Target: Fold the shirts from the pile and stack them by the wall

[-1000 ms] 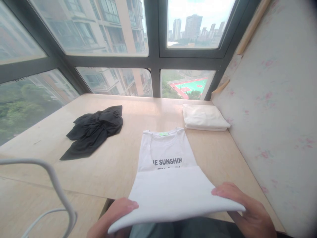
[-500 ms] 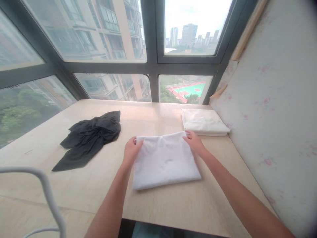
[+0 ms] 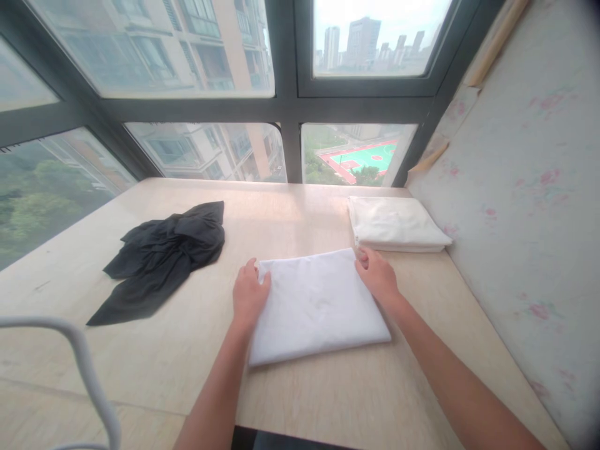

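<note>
A folded white cloth (image 3: 319, 306) lies flat on the pale wooden surface, straight in front of me. My left hand (image 3: 250, 290) is at its far left corner, thumb on top and fingers curled round the edge. At the far right corner my right hand (image 3: 377, 275) pinches the edge, its fingertips partly tucked out of sight. The cloth's top looks nearly smooth.
A crumpled black cloth (image 3: 169, 250) lies at the left. Another folded white cloth (image 3: 398, 224) sits at the back right by the flowered wall (image 3: 529, 219). A curved white tube (image 3: 87, 362) stands at the lower left. Windows border the far edge.
The white cloth now lies flatter, with fewer creases along its far edge. Both hands remain at its far corners, slightly farther apart. The view has shifted slightly downward.
</note>
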Tool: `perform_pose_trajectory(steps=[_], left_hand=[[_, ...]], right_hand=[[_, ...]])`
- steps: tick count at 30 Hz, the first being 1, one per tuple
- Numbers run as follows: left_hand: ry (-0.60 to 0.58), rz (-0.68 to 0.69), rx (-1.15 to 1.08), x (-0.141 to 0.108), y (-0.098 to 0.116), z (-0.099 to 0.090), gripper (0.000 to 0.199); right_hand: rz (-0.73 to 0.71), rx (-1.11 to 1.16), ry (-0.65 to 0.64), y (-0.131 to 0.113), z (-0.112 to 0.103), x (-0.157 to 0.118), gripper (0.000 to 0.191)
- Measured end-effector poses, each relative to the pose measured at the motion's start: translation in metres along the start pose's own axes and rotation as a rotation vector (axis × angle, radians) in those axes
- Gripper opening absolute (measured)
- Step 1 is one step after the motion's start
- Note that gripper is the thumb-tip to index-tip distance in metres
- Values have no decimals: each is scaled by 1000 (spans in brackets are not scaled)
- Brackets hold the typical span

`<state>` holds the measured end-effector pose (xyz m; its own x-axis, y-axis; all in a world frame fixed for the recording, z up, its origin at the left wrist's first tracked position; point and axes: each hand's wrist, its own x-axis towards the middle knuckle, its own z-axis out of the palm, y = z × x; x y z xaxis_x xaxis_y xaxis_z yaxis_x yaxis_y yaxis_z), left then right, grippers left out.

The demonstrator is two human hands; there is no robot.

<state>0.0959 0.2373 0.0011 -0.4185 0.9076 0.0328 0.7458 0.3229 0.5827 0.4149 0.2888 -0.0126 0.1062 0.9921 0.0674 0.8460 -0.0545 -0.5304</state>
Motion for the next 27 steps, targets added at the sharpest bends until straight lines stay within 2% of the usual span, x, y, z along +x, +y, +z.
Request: perform_pose_trajectory(steps=[3,6,9,11,12,14,18,20,22,24,27], left_hand=[[-98,-60,-28,-14,-9,-12,52],[-212,-82,-123,-37,-16,-24,40],[-374,-111,-360,-62,-18,-33,42],[-484,-178,-543,-77,-19,-37,45],[-502,-204,-582,-85,-19,-39,44],[-446,-195,-452,-101,-18,-39,39],[-222,-64,171,-140,-11,-34,32],[-211,-36,263,-158,-7,-31,34],[-262,-63,149,-173,-7,-30,35],[-324,-132,-73,-183,-11,-32,36],[-405,-248,-374,-198,-24,-33,50]], right_hand=[[73,-32,-119,6,-13,-24,30],[68,-16,-221,12,-18,-53,28],[38,97,-291,19,-16,-77,30],[52,215,-302,26,-15,-93,34],[70,262,-292,29,-15,-102,35],[103,300,-256,37,-18,-120,36],[150,265,-185,51,-26,-159,39],[205,288,-159,59,-29,-173,40],[281,340,-150,68,-29,-185,39],[341,419,-163,77,-29,-194,41],[371,518,-200,86,-33,-206,52]])
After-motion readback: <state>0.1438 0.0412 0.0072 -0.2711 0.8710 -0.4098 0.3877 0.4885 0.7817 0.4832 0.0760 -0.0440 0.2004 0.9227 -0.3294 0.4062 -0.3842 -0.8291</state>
